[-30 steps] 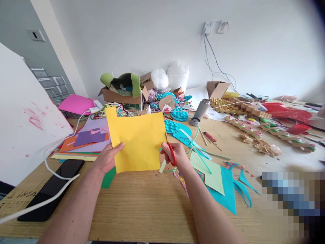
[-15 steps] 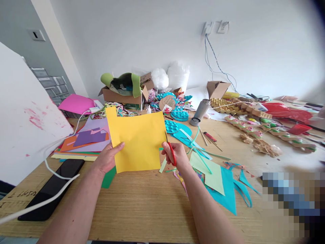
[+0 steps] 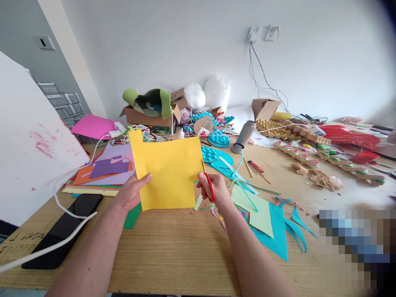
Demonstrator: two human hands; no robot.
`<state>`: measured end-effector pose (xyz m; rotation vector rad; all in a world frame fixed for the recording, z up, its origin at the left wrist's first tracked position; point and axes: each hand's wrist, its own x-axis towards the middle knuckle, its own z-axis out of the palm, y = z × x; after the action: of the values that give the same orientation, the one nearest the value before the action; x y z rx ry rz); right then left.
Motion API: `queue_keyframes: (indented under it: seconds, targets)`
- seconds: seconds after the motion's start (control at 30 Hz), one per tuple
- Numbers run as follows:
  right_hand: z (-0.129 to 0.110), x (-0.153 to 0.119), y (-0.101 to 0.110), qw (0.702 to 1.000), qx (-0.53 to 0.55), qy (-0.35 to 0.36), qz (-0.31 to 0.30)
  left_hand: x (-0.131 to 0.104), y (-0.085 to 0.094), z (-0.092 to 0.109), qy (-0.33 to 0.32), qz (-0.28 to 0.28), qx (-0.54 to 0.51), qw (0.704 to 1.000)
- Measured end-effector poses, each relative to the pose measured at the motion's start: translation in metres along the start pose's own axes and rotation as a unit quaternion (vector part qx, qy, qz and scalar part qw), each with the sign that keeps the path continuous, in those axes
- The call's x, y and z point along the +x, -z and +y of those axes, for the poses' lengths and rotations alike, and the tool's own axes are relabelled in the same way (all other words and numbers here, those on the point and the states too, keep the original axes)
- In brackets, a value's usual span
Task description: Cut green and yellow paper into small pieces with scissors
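Nearest the viewer, a black phone lies on the wooden table at near left, with a white cable running across it. Above the table's middle, the left hand pinches the lower left edge of a yellow paper sheet, thumb on the front face and the other fingers hidden behind it. The sheet is held upright, clear of the table, with a small tab standing at its top left corner. The right hand is closed through the red handles of a pair of scissors; the blades meet the sheet's right edge, and how far they are parted cannot be told. Across the last second, sheet, hands and blades keep almost the same places, so the cut along the right edge has advanced little, if at all. A pale green strip hangs just below the scissors.

To the right lie teal and green offcuts; to the left, a stack of coloured paper near a large white board.

Containers stand farther back. 1 open cardboard box at far centre holds green and dark rolled material. A second cardboard box stands open at far right, its contents hidden. A metal flask stands between them, its cap beside it. Egg trays lie beyond.
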<state>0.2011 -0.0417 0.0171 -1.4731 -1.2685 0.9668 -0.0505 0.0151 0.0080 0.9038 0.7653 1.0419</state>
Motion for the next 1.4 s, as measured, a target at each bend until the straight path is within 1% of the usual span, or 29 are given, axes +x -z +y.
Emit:
queue_keyframes:
  seconds: [0.23, 0.57, 0.8, 1.03, 1.23, 1.4]
  targets:
    - [0.0, 0.0016, 0.0015, 1.0, -0.004, 0.014, 0.0, -0.001, 0.0016, -0.0005, 0.008, -0.01, 0.004, 1.0]
    - [0.0018, 0.0008, 0.0025, 1.0, -0.005, 0.03, 0.002, -0.0025, -0.0008, 0.001, 0.004, -0.003, 0.012, 1.0]
    - [-0.0008, -0.0005, -0.0004, 1.0, -0.002, 0.021, 0.012, -0.0016, -0.0002, 0.0006, -0.006, -0.002, 0.027, 1.0]
    - [-0.0026, -0.0006, -0.0012, 0.999, 0.006, -0.013, 0.028, -0.0029, -0.0009, 0.0007, -0.009, 0.003, 0.024, 1.0]
    - [0.0012, 0.0006, -0.0015, 1.0, 0.02, 0.012, 0.013, -0.0037, -0.0027, 0.0027, 0.003, -0.002, 0.019, 1.0]
    - [0.0017, 0.0011, -0.0016, 0.999, 0.018, 0.03, 0.014, -0.0041, -0.0036, 0.0029, 0.007, -0.003, 0.021, 1.0]
